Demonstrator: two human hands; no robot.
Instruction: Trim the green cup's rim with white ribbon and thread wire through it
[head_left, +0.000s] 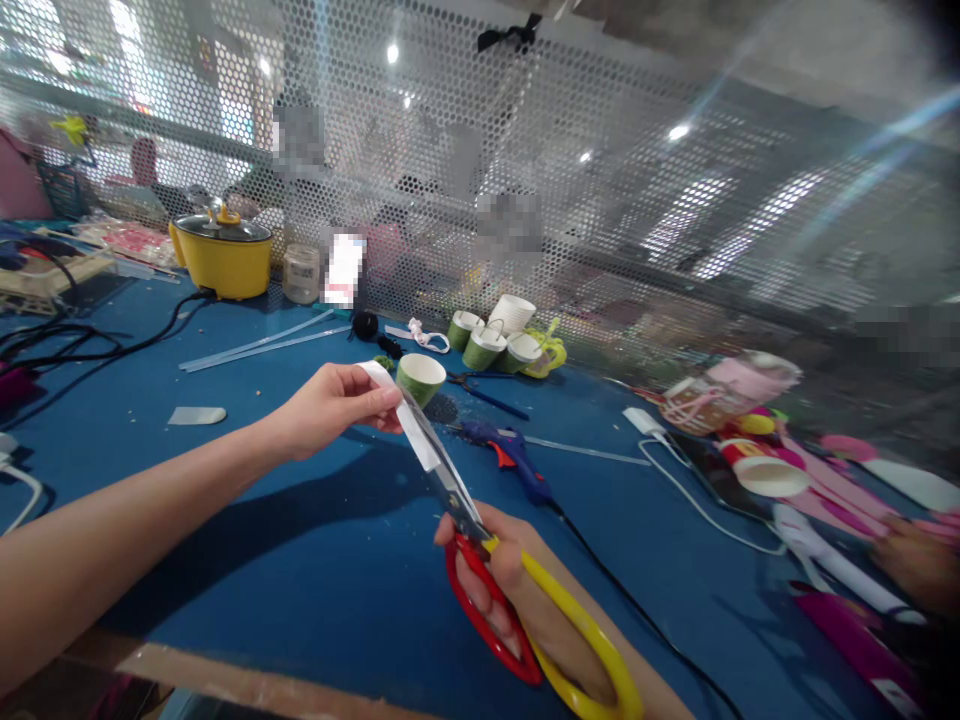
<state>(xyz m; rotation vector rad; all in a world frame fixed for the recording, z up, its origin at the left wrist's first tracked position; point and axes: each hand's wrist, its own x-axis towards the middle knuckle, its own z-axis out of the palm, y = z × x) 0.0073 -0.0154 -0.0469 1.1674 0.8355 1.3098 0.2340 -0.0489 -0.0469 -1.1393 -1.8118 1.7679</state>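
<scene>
Head view: pinched a white strip (417, 437) in the left hand (337, 402), nearer than the green cup (422, 388), probably best kept taut with fingertips clear of the blades. Reached in with a long, slanting forearm. Gripped scissors (459, 505) in the right hand (553, 618), with wrist low and blades pointing leftward along the strip, likely best steered slowly.

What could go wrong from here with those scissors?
The left hand pinches the strip with fingertips close to the scissors; a slip might nick them. The cup just behind might get knocked. The glue gun's cord, near the right hand, might snag.
</scene>
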